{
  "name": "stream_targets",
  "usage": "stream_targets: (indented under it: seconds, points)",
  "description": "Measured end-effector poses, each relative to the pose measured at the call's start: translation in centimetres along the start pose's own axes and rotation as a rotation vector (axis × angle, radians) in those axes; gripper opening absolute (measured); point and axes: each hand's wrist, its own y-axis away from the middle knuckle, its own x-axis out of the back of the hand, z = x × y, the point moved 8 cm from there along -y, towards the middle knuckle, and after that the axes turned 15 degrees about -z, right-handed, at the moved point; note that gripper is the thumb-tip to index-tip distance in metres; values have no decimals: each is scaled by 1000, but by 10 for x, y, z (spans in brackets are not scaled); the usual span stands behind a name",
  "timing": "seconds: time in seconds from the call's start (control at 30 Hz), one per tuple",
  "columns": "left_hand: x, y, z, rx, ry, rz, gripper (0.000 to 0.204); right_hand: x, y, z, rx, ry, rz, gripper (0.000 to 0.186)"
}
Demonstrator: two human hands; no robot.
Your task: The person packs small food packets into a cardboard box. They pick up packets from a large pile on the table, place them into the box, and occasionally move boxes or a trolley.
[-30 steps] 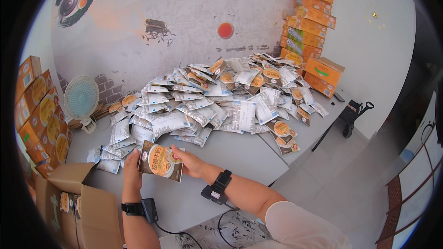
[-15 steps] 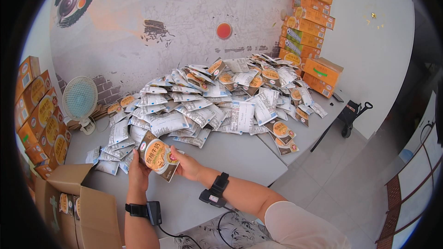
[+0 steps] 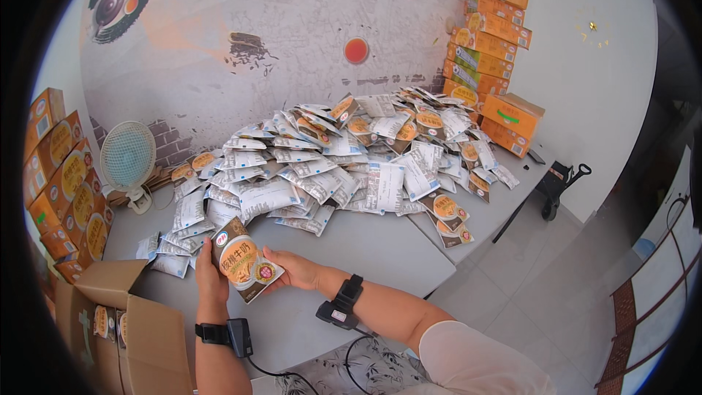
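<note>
Printed pouch (image 3: 238,260), brown and orange, one — being held tilted between two hands, over the near side of the grey table (image 3: 373,252). Surroundings, left to right:

Orange cartons (image 3: 69,168), stacked, their outer edges disappearing into the dark rim.

Open cardboard box (image 3: 157,340), its lower part running off the picture; a few packs (image 3: 104,322) are showing inside, the rest lying hidden behind its walls.

Fan (image 3: 129,157), pale blue, standing near the wall.

Left hand (image 3: 210,278), closing on the pouch's left edge, most fingers passing out of sight behind it.

Right hand (image 3: 296,271), gripping the right edge, thumb resting at the front; the other fingers are hiding beneath — their spread cannot be told.

Pile of packets (image 3: 314,172), mostly showing white backs, overlapping and concealing the lower layers.

Tall carton stack (image 3: 486,44), orange, its foot being screened by nearer cartons and packets.

Black trolley (image 3: 559,186), partly hiding behind the table's right edge; beyond it, the far right is fading into darkness.
</note>
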Motion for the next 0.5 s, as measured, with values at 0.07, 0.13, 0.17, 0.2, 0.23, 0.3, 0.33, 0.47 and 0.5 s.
stream_targets:
  seconds: [0.07,0.13,0.17,0.2,0.23,0.3,0.33,0.47,0.5]
  points:
    - [-6,1,5,-13,-34,4,35,-1,1,-4,16,30,39,61]
    - [-10,3,9,-24,-96,-2,35,-1,3,-12,64,61,109,60]
    - [-11,4,11,-29,-141,-11,35,1,3,-14,72,58,110,58]
    - [-13,5,13,-34,-185,-19,35,3,3,-16,80,55,111,57]
    - [-19,8,14,-18,-257,1,35,6,4,-17,88,52,116,56]
    - [-39,14,18,-3,-446,32,38,18,8,-18,115,89,196,53]
    - [-44,17,22,0,-543,52,41,20,8,-20,127,109,229,52]
    - [-35,11,6,19,-710,-83,44,18,9,-23,161,154,238,44]
    - [-36,11,6,19,-739,-89,43,20,9,-22,164,157,247,41]
